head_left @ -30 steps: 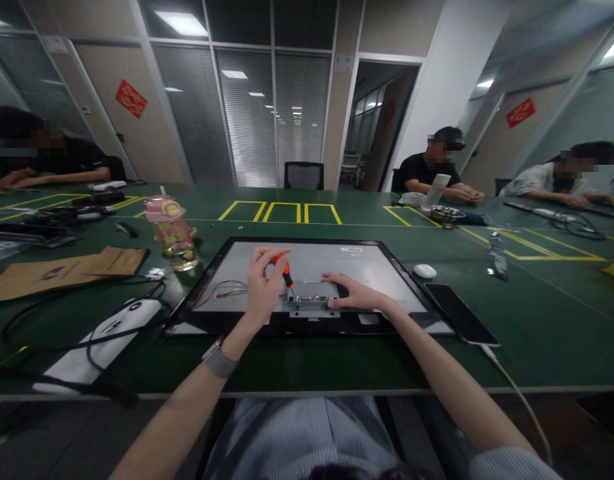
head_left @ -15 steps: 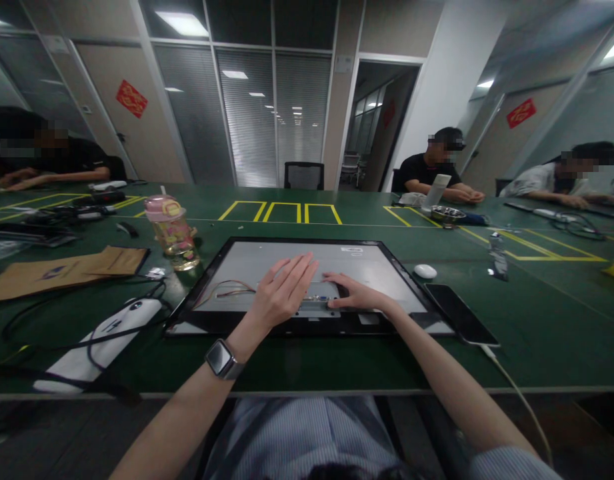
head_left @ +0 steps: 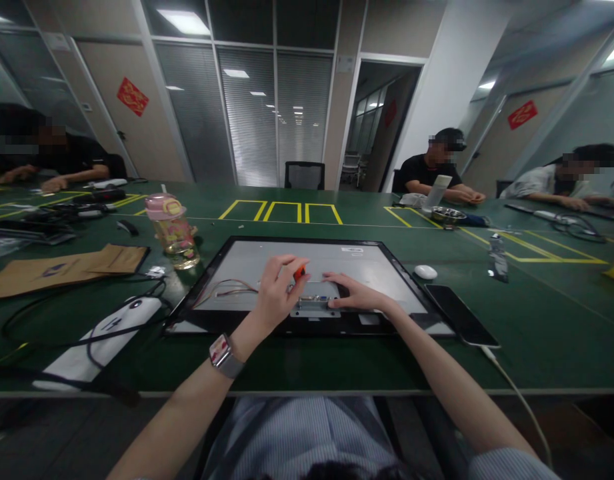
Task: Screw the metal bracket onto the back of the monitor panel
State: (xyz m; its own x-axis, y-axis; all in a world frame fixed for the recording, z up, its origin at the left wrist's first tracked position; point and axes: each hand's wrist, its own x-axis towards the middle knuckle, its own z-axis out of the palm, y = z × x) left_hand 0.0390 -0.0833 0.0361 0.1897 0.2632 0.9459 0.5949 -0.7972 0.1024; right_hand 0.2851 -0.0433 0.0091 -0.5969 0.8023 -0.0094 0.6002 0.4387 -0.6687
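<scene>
A display panel (head_left: 267, 257) with a grey back and black frame lies flat on the table in front of me. On its near middle sits a metal bracket (head_left: 315, 312) with a row of connectors. My left hand (head_left: 279, 290) is raised over the bracket's left side, fingers bent and closed on a small orange-and-black tool handle (head_left: 299, 272); its lower end is hidden by the hand. Thin wires (head_left: 234, 287) run out to the left on the panel. My right hand (head_left: 354, 293) lies on the bracket's right end, thumb and fingers apart.
Right of the panel are a phone (head_left: 459, 313) on a cable and a white earbud case (head_left: 425, 272). Leftward stand a pink-lidded bottle (head_left: 174, 233), a paper bag (head_left: 61, 270) and a white power strip (head_left: 99, 347) with cables. Several people sit across the table (head_left: 307, 373).
My left hand has turned from flat, stretched fingers to a bent grip, bringing the orange handle into sight. My right hand stays in place on the bracket.
</scene>
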